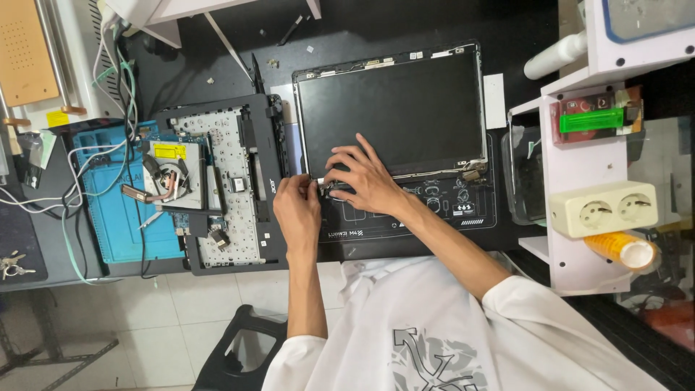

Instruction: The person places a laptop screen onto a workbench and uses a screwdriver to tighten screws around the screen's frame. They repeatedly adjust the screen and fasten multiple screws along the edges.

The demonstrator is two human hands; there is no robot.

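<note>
Resting on the lower left corner of a dark laptop screen panel (391,108), the right hand (365,181) spreads its fingers flat across the panel's bottom edge, its grip apart and clamped on nothing that can be made out. Just beside it, the left hand (297,210) curls its fingers together at the same corner, near the hinge; whether its grip pinches some small part there is too small to tell. The panel lies face up on a black work mat (427,213) in the middle of the dark surface (217,65). To the left of the hands, touching the mat's edge, sits the opened laptop base (224,185), its inner frame, copper heat pipe and fan showing, partly over a blue mat (116,217). White cables (87,156) trail across that blue mat. On the right stands a white shelf (565,210) carrying a cream double socket (604,208), a green tool (590,119) and an orange roll (622,250). A black stool (239,351) stands on the tiled floor below.
</note>
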